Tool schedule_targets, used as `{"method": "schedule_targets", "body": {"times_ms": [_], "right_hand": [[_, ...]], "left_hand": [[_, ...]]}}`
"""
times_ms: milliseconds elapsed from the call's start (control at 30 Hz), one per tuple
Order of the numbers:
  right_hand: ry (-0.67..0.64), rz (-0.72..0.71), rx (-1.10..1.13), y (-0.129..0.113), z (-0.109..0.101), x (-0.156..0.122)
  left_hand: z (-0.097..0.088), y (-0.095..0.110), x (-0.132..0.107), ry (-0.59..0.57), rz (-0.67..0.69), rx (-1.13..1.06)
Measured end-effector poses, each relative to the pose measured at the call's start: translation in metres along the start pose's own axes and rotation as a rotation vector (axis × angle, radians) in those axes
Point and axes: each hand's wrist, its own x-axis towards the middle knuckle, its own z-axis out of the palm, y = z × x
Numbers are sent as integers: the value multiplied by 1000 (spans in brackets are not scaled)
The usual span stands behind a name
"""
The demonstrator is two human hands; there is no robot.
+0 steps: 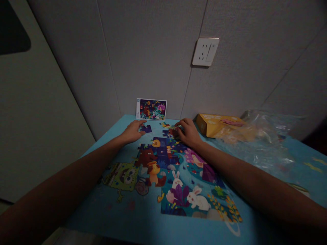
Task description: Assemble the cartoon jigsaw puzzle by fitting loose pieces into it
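Left fingers [142, 121] at piece [147, 129], partial jigsaw [184, 175]

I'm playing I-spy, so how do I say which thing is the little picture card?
Find the grey wall behind the blue table. Left of the yellow box, just beyond the left hand, a picture card is propped up. Unlike the puzzle pieces lying in front, it stands up and has a white border.

Both arms [251, 178] outstretched; hands [133, 131] apart

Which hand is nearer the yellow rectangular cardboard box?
Right. The right hand is just left of the yellow rectangular cardboard box, apparently not touching it; the left hand is farther left, at a dark purple jigsaw piece.
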Motion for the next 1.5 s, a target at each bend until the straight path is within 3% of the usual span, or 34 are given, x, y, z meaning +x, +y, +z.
{"method": "schedule_targets", "body": {"times_ms": [200,333,500,733,933,1100,1300,1500], "right_hand": [[-160,-213,-22,-15,-5,0],[-188,-349,-30,-25,-6,0],[-199,-458,17,-30,-6,-1],[-202,-470,79,-30,-6,-1],[-145,-428,58,-30,-4,-3],[-91,-394,24,-31,-3,-4],[-50,-415,14,-34,-5,-4],[-87,-417,32,-34,-8,-4]], "left_hand": [[-5,20,-9,-15,191,-100],[-4,36,-15,2,269,-247],[5,49,-23,-137,281,-453],[5,47,-23,-109,429,-78],[3,51,-25,-53,566,88],[3,51,-26,46,648,85],[4,51,-26,70,688,64],[5,51,-27,73,680,64]]}}
